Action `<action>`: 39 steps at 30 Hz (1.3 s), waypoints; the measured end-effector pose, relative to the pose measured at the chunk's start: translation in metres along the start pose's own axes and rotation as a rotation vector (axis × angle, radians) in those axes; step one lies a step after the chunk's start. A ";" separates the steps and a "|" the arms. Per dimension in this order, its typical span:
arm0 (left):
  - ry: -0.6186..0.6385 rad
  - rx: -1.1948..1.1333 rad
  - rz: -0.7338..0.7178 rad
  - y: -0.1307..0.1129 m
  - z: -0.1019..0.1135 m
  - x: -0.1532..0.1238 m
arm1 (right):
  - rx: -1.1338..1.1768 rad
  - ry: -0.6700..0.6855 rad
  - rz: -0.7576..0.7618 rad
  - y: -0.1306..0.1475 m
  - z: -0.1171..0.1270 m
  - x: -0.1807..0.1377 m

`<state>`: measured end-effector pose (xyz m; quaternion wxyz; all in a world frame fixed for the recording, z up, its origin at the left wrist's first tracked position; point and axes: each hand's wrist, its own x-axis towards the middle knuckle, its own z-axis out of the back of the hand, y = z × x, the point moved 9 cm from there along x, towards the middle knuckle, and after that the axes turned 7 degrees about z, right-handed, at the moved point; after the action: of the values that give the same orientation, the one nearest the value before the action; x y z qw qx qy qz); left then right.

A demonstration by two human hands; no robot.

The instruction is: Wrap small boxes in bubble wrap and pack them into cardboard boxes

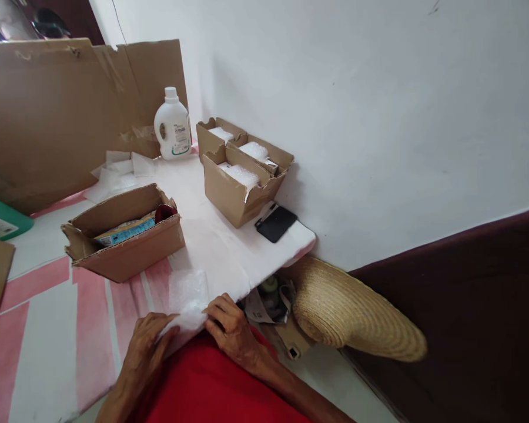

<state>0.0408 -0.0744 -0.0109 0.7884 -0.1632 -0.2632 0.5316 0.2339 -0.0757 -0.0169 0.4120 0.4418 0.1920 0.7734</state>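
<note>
Bubble wrap (pixel 188 292) lay at the near edge of a pink-and-white table cover (pixel 94 329), its near end pinched narrowly by the left hand (pixel 152 335) and the right hand (pixel 231 326). One cardboard panel (pixel 66 111) bounded the far side; one straw hat (pixel 352 311) sat below the right edge. Four cartons stood on the cover: one open carton (pixel 134 252) to the left, three grouped cartons (pixel 233 197) by the wall (pixel 361 117), a white strip between. One white jug (pixel 173 126) stood beyond; one flat black slab (pixel 277 224) lay near the corner.
</note>
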 end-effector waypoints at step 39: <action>-0.177 -0.058 0.347 0.000 0.011 0.055 | 0.035 0.021 -0.293 -0.045 0.008 0.028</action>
<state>0.0504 -0.0239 0.0108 0.6535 -0.1813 -0.3147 0.6641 0.2542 -0.0273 -0.0279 0.5106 0.4080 0.2724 0.7061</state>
